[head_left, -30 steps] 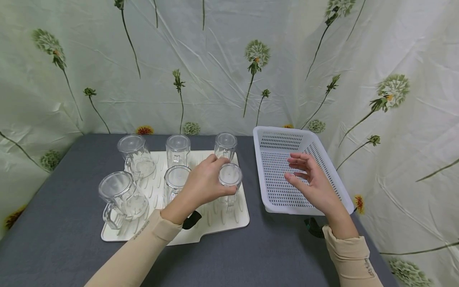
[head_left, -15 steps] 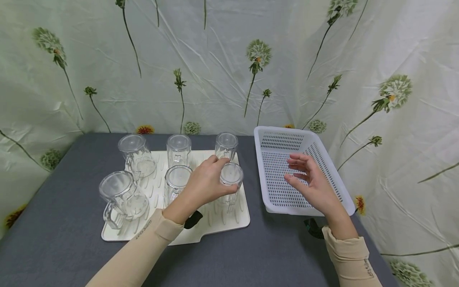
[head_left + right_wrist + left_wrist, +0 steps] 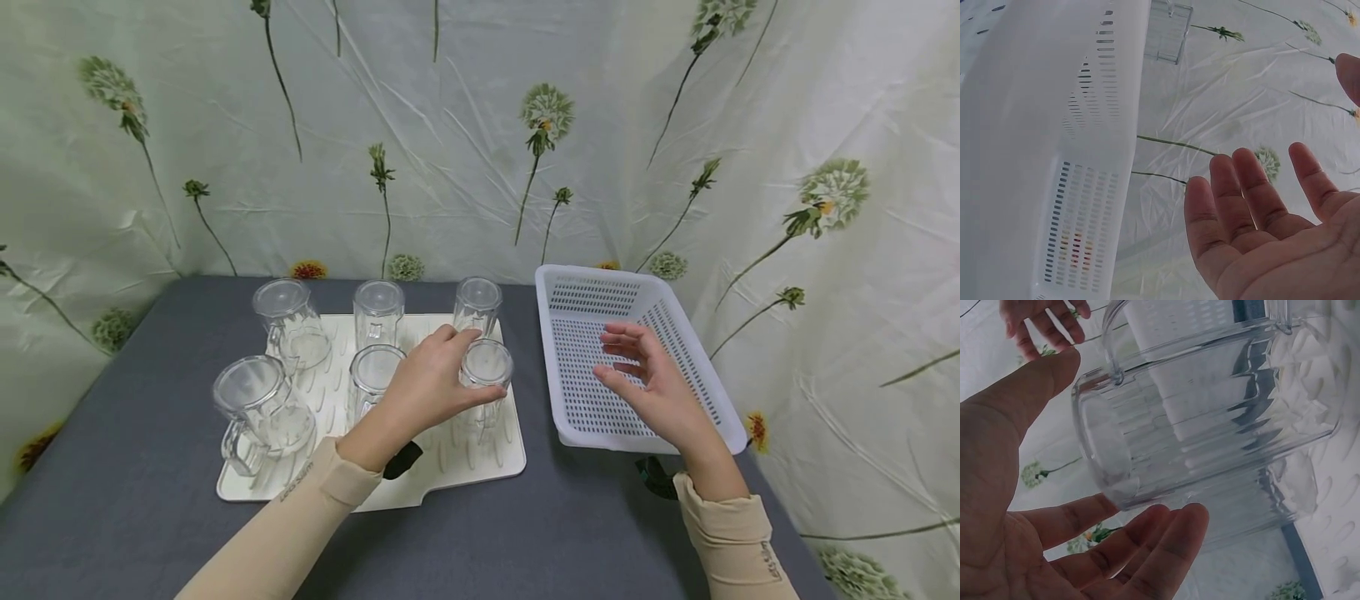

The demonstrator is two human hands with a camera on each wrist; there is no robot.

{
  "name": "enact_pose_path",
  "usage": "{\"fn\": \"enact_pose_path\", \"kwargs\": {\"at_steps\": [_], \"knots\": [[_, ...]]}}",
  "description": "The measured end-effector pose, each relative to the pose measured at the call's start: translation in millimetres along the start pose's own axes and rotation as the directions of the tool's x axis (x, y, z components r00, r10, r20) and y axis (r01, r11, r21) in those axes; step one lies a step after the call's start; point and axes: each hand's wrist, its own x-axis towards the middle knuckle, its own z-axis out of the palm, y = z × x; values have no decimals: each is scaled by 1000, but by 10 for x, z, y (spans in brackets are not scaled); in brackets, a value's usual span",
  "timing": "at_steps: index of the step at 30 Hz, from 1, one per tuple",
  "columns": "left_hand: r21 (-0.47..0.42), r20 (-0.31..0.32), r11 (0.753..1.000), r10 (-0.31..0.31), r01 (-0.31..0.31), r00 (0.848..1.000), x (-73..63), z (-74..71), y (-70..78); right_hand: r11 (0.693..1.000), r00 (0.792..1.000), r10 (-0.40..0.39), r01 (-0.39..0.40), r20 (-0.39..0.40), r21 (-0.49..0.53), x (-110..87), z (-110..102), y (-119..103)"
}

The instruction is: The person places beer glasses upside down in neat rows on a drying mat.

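Observation:
Several clear glass mugs stand upside down on a white draining mat (image 3: 450,475). My left hand (image 3: 427,379) reaches over the front-right mug (image 3: 487,364), thumb on its near side. In the left wrist view the thumb (image 3: 1054,372) stands apart from that mug (image 3: 1191,419). The other fingers are loosely bent, their tips right at the glass, and the mug's handle (image 3: 1110,337) faces the thumb side. My right hand (image 3: 648,383) hovers over a white perforated plastic basket (image 3: 555,400), fingers spread and relaxed, holding nothing.
Another mug (image 3: 377,371) stands just left of my left hand, and one (image 3: 477,302) behind it. Two larger handled mugs stand at the mat's left, the nearer one (image 3: 251,387) overhanging its edge. A dark cloth (image 3: 525,533) covers the table; a flowered curtain (image 3: 465,150) hangs behind.
The whole scene shifts slightly right in the head view as the head turns. My left hand stays around the front-right mug, and my right hand stays over the basket.

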Motion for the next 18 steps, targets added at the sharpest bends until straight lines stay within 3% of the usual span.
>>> {"fn": "enact_pose_path", "kwargs": {"at_steps": [9,18], "knots": [[-9,-63,1000,3,-4,998,-73,-180,-39,1000,1000,-10,10,8,-17,29,-1,4],[7,-116,1000,8,-8,993,-160,-401,-177,999,1000,-26,26,-8,-42,27,-7,-13]]}}
